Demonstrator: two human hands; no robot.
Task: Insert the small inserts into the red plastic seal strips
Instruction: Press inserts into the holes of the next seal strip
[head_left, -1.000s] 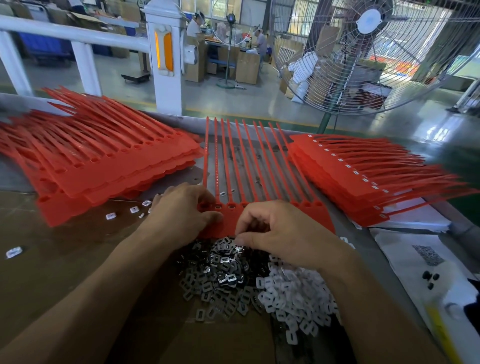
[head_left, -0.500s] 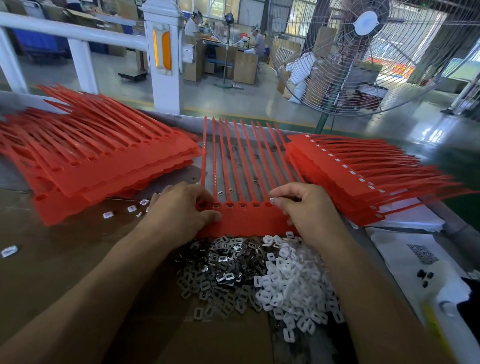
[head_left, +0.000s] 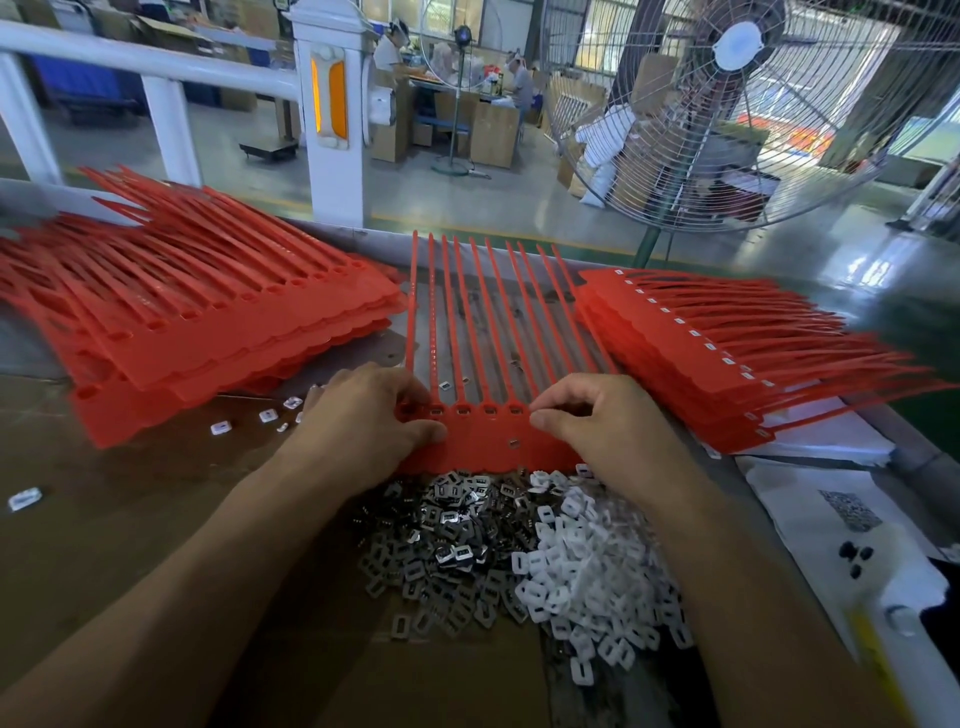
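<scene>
1. A large round wire-caged floor fan (head_left: 737, 104) stands beyond the far edge of the table, to the right.
2. A brown worktable (head_left: 104, 519) carries everything else; a white railing post with an orange reflector (head_left: 328, 114) rises behind it.
3. A tall stack of red plastic seal strip sheets (head_left: 197, 322) lies on the left of the table, its tails fanned toward the far left.
4. A second stack of red seal strip sheets with small white pieces set along the heads (head_left: 727, 353) lies on the right, resting on white paper (head_left: 831, 436).
5. Between the two stacks lies a single red comb-like sheet of plastic seal strips (head_left: 488, 436), its thin tails pointing away from the person and its flat band nearest the hands.
6. The left hand (head_left: 363, 426) holds the sheet's left end, fingers curled over the heads and thumb pressed onto the band.
7. The right hand (head_left: 608, 426) rests on the sheet's right part, fingers curled with thumb and forefinger tips brought together at the row of heads; whether they pinch an insert cannot be told.
8. A pile of small grey metal inserts (head_left: 447, 540) lies just in front of the sheet.
9. A pile of small white plastic inserts (head_left: 587, 566) touches it on the right.
10. A few loose white inserts (head_left: 267, 415) lie near the left stack.
</scene>
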